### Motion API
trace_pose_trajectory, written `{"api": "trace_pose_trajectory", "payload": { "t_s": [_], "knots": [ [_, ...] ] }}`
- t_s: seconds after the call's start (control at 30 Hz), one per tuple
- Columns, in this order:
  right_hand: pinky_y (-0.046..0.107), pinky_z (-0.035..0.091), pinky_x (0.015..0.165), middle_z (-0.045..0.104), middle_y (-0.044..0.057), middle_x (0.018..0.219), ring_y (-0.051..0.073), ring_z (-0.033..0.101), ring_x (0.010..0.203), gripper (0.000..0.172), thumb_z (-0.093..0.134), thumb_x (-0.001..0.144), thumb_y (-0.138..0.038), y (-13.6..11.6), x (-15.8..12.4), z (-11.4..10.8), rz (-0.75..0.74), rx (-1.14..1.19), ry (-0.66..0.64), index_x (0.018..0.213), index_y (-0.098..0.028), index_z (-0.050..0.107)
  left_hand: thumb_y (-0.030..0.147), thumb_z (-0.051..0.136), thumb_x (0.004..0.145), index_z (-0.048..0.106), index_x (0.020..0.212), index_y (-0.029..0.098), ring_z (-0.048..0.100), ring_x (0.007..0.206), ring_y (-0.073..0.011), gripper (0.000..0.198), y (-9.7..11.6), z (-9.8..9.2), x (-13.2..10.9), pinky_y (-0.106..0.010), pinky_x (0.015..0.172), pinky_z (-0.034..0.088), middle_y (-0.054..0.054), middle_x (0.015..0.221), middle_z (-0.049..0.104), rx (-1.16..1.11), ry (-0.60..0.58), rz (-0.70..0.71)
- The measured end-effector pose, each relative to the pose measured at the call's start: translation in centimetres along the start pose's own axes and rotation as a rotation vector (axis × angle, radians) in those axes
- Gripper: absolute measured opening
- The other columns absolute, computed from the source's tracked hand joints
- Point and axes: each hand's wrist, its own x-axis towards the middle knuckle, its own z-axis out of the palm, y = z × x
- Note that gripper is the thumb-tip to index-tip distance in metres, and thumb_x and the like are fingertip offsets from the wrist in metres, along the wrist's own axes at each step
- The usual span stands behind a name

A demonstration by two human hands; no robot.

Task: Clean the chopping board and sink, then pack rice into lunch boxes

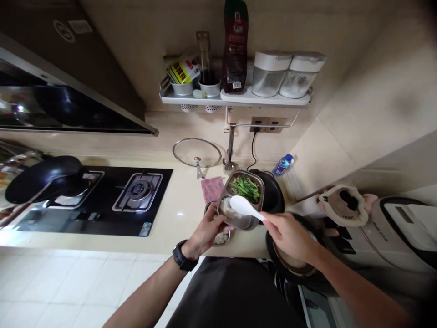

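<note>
My left hand (206,230), with a black watch on the wrist, grips the near left edge of a divided metal lunch box (246,224). Green vegetables (245,188) fill its far compartment, and white rice (228,207) lies in the left one. My right hand (285,233) is closed on the handle of a white rice spoon (246,207), whose bowl rests at the rice. Partly hidden under the box and my left hand, a second metal container (223,238) with rice stands on the counter. Behind the box is a dark round pot (273,191).
A pink cloth (212,189), a glass lid (196,152) and a water bottle (282,165) lie along the counter (180,223). The gas stove (139,191) with a wok (44,177) is left. A round pot (293,259) and a white appliance (385,237) stand right.
</note>
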Motion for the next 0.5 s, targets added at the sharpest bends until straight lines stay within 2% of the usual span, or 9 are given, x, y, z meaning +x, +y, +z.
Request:
{"api": "trace_pose_trajectory", "payload": {
  "t_s": [0.07, 0.13, 0.23, 0.33, 0.4, 0.47, 0.5],
  "knots": [
    [0.025, 0.049, 0.068, 0.077, 0.012, 0.09, 0.02, 0.069, 0.075, 0.038, 0.044, 0.102, -0.022, -0.2, -0.5, 0.3, -0.026, -0.056, 0.025, 0.126, -0.018, 0.073, 0.019, 0.077, 0.079, 0.062, 0.118, 0.023, 0.071, 0.092, -0.0181, 0.042, 0.0, 0.0, -0.1, -0.033, 0.075, 0.066, -0.008, 0.118, 0.066, 0.0, 0.0, -0.002],
    [0.026, 0.051, 0.07, 0.077, 0.013, 0.097, 0.021, 0.07, 0.078, 0.045, 0.044, 0.098, -0.016, -0.6, -0.8, 1.3, -0.051, -0.141, -0.006, 0.136, -0.018, 0.068, 0.02, 0.078, 0.079, 0.062, 0.119, 0.022, 0.072, 0.091, -0.018, 0.043, 0.1, 0.0, -0.1, -0.033, 0.075, 0.066, -0.008, 0.117, 0.067, 0.005, 0.002, -0.001],
    [0.028, 0.053, 0.072, 0.077, 0.014, 0.098, 0.022, 0.071, 0.079, 0.05, 0.044, 0.095, -0.012, -1.2, -1.0, 1.7, -0.07, -0.185, -0.061, 0.139, -0.017, 0.067, 0.021, 0.08, 0.077, 0.061, 0.121, 0.022, 0.072, 0.086, -0.0174, 0.048, 0.2, -0.5, -0.3, -0.031, 0.072, 0.065, -0.006, 0.112, 0.07, -0.002, 0.032, -0.011],
    [0.028, 0.053, 0.071, 0.078, 0.013, 0.096, 0.021, 0.07, 0.078, 0.044, 0.044, 0.103, -0.023, -0.6, -1.4, -1.3, -0.015, -0.121, 0.029, 0.139, -0.019, 0.067, 0.022, 0.082, 0.073, 0.062, 0.122, 0.022, 0.072, 0.084, -0.0176, 0.053, 0.1, -2.2, -0.8, -0.03, 0.069, 0.063, -0.004, 0.108, 0.072, -0.025, 0.097, -0.028],
    [0.027, 0.051, 0.066, 0.078, 0.012, 0.089, 0.02, 0.069, 0.072, 0.042, 0.047, 0.103, -0.026, 1.0, -0.8, -3.9, 0.083, -0.173, 0.069, 0.138, -0.017, 0.067, 0.023, 0.084, 0.07, 0.063, 0.119, 0.021, 0.072, 0.083, -0.0178, 0.053, -0.2, -3.9, -1.4, -0.03, 0.071, 0.063, -0.004, 0.105, 0.074, -0.038, 0.169, -0.044],
    [0.028, 0.048, 0.066, 0.077, 0.013, 0.084, 0.022, 0.069, 0.072, 0.037, 0.051, 0.099, -0.019, 3.5, 1.1, -5.2, 0.225, -0.307, 0.005, 0.129, -0.014, 0.072, 0.026, 0.086, 0.067, 0.064, 0.117, 0.021, 0.073, 0.084, -0.019, 0.055, -0.8, -5.8, -2.2, -0.033, 0.075, 0.064, -0.004, 0.105, 0.075, -0.05, 0.265, -0.064],
    [0.028, 0.048, 0.067, 0.077, 0.015, 0.085, 0.023, 0.071, 0.076, 0.032, 0.055, 0.096, -0.013, 5.0, 2.7, -5.1, 0.302, -0.372, -0.067, 0.12, -0.012, 0.076, 0.027, 0.088, 0.064, 0.064, 0.117, 0.021, 0.074, 0.086, -0.0202, 0.058, -1.2, -6.7, -2.7, -0.034, 0.077, 0.064, -0.005, 0.107, 0.076, -0.058, 0.313, -0.076]
  ]
}}
